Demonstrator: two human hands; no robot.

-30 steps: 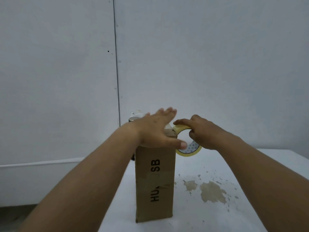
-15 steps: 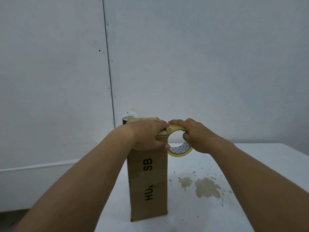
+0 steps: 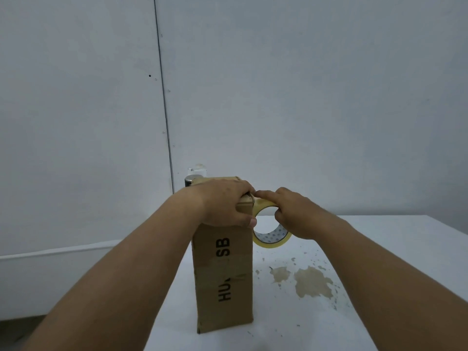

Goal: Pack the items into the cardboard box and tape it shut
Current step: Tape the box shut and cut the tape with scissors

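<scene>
Cardboard box (image 3: 222,274) stands upright on the white bench (image 3: 379,249), tall & narrow, printed side facing the camera. Its top looks folded down. Left hand (image 3: 222,206) sits on that top, fingers curled over the right-hand edge and thumb pressed on the near face, so it grips the box. Right hand (image 3: 291,214) holds the tape roll (image 3: 271,243) just beside the box's top right corner, fingers hooked round the ring and the index finger stretched along it toward the corner. Roll touches the box edge or nearly does; can't tell if a strip is stuck down yet.

Handling, prob.: corrugated board, stiff at edges & corners, faces dent if squeezed. Weight unknown, contents hidden. Small footprint for its height, so a sideways pull from the tape could tip it; best held from above w/ a downward press, as the left hand does. Roll is a rigid ring, best gripped through the core.

Around: brownish stains (image 3: 312,282) on the bench right of the box, wet or dry unclear. Behind the box, a dark cylinder (image 3: 190,181) w/ a shiny top and something white (image 3: 198,169), both half hidden and close to the far face; these could crowd a strip run down the back. Left hand itself covers much of the top where tape must go.
</scene>
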